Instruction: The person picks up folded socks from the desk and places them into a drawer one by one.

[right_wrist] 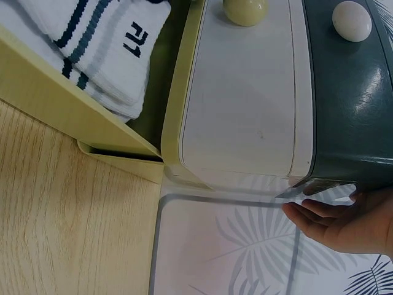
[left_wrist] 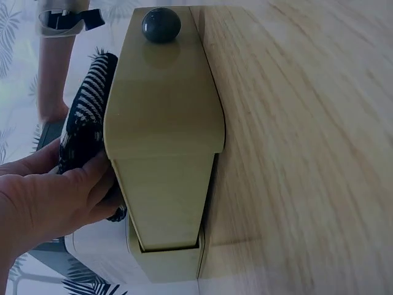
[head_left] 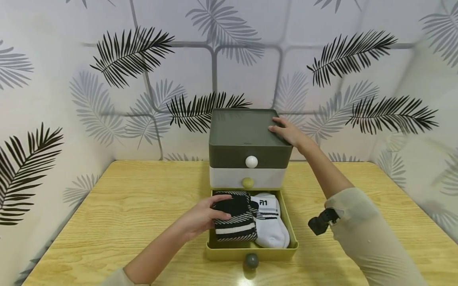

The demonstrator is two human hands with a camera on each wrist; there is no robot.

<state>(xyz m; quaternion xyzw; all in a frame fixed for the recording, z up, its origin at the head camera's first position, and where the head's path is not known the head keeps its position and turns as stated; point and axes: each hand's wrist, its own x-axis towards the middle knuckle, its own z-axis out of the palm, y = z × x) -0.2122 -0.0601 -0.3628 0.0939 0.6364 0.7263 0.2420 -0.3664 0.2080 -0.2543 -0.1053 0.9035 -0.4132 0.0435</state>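
Observation:
A yellow-green drawer [head_left: 229,254] is pulled out from the bottom of a small three-tier drawer box. In its left side lies a folded black-and-white knit piece [head_left: 234,228] with stripes and a rough edge. My left hand [head_left: 200,218] grips this knit at its left edge, thumb and fingers on it; the left wrist view shows part of the knit [left_wrist: 89,110] rising above the drawer wall. White socks [head_left: 270,226] with dark bands and lettering fill the right side. My right hand [head_left: 291,133] rests on the dark lid [head_left: 247,127], some fingers reaching down the box's right side.
The white middle drawer [head_left: 229,178] and dark top drawer [head_left: 229,157] are closed. A grey round knob [head_left: 252,261] sticks out from the pulled drawer's front. The box stands on a wooden table [head_left: 150,198] near a leaf-patterned wall [head_left: 193,71].

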